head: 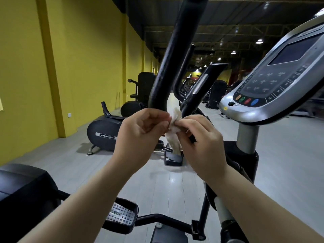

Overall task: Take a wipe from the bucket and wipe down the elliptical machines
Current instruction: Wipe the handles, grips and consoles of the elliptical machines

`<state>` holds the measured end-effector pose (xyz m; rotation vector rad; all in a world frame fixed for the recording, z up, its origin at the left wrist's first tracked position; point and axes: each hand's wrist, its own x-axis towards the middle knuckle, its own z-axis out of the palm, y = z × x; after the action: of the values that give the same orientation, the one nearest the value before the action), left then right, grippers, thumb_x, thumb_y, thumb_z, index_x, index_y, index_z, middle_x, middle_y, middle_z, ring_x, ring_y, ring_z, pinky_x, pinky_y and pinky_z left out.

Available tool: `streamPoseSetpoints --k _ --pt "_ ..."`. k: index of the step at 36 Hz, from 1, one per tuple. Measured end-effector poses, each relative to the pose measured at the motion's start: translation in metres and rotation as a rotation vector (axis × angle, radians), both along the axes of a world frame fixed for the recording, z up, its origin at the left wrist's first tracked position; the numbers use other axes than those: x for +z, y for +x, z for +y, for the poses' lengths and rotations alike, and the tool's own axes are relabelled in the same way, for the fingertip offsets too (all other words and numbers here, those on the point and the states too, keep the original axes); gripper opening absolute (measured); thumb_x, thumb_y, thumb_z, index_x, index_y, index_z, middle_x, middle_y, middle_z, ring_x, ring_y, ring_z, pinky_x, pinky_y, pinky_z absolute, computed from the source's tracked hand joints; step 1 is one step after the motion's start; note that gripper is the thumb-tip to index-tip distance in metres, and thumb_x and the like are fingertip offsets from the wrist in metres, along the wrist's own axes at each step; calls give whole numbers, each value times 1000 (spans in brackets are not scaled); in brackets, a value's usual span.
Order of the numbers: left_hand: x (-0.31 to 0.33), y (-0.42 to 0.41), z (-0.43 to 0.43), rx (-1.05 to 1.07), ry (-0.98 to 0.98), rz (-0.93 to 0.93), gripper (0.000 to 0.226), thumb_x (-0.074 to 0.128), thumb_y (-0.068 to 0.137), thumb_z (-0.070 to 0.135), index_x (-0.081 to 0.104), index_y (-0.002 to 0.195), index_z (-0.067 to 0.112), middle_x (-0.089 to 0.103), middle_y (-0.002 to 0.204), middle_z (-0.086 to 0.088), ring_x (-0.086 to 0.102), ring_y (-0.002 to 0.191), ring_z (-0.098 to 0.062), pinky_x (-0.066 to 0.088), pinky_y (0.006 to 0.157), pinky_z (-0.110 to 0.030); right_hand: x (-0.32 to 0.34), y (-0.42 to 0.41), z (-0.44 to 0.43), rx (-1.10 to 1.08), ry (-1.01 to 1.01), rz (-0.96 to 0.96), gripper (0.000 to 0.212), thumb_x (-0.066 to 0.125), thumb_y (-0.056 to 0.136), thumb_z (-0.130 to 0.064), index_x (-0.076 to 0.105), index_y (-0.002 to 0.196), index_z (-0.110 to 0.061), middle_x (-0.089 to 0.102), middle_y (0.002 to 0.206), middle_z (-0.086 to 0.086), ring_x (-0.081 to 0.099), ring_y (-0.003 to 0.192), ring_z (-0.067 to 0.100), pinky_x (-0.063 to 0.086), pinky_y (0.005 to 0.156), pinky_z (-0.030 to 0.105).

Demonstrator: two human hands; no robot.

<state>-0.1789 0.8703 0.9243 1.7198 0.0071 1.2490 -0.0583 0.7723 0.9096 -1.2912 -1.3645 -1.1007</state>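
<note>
Both hands are raised in front of the black handlebar (168, 67), close together, each pinching the wipe (174, 128) between thumb and fingertips. Left hand (140, 132) grips its upper left edge; right hand (201, 137) holds the right side, fingers curled over the cloth. Bunched between them, the wipe trails a loose tail downward, hanging free of the handlebar, just before its lower bend. It looks light, limp and probably damp, so it should drape and fold rather than hold shape; taking it by two edges and spreading it flat would give a better wiping face than the crumpled wad. Grey console (273, 88) sits to the right, the pedal (121, 216) below. No bucket is in view. Wiping seems not yet begun.
</note>
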Motion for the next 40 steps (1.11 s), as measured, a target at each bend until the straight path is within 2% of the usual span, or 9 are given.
streamPoseSetpoints --k 6,9,12,19,26,29,35,38,40 --pt "13 -9 16 310 186 -17 24 72 82 18 59 92 35 67 92 10 65 78 -1 52 65 -12 27 5 7 -51 30 62 11 67 84 -3 71 94 0 67 86 9 61 76 14 48 73 15" --pt "23 -5 24 367 136 37 31 73 81 31 51 103 32 60 97 13 62 82 2 47 63 -6 28 5 16 -63 -93 11 19 65 85 -6 70 103 -2 67 86 8 61 76 17 51 70 24" --pt "25 0 27 300 145 88 31 71 82 32 51 105 34 61 92 23 61 86 9 49 69 -8 11 7 20 -148 -152 -45 18 58 89 -9 71 101 -2 64 83 10 60 72 27 52 62 40" --pt "16 7 31 261 102 78 26 71 83 30 56 105 29 67 97 16 66 91 -1 56 80 -23 -14 26 -11 -403 -176 141 31 46 91 -23 71 92 -5 59 87 9 58 78 31 51 70 47" --pt "7 13 34 229 47 73 22 71 83 32 54 97 31 69 96 9 69 88 -6 57 79 -28 12 -10 17 -148 -239 169 34 45 91 -19 69 104 2 69 90 15 65 81 30 50 72 30" --pt "7 13 34 227 48 77 20 71 83 32 54 94 35 70 97 8 69 88 -5 56 79 -27 15 -7 23 -177 -281 132 25 51 86 -6 68 104 1 69 89 14 65 79 33 54 65 40" --pt "4 13 33 246 51 92 23 68 85 35 56 103 27 70 96 9 67 88 -4 53 73 -14 3 34 -23 -520 -424 177 25 46 94 -24 69 93 -14 68 86 5 62 80 33 43 62 34" --pt "3 15 33 260 40 79 24 68 85 35 56 104 26 69 94 9 67 86 -7 50 67 -9 7 37 -32 -452 -493 382 21 48 95 -20 69 100 -18 69 92 6 60 88 29 35 65 29" --pt "2 16 32 263 34 79 24 67 86 35 55 104 26 69 94 7 67 84 -9 50 64 -10 16 25 -20 -373 -477 329 22 51 95 -22 68 107 -17 69 96 7 60 91 28 38 68 30"
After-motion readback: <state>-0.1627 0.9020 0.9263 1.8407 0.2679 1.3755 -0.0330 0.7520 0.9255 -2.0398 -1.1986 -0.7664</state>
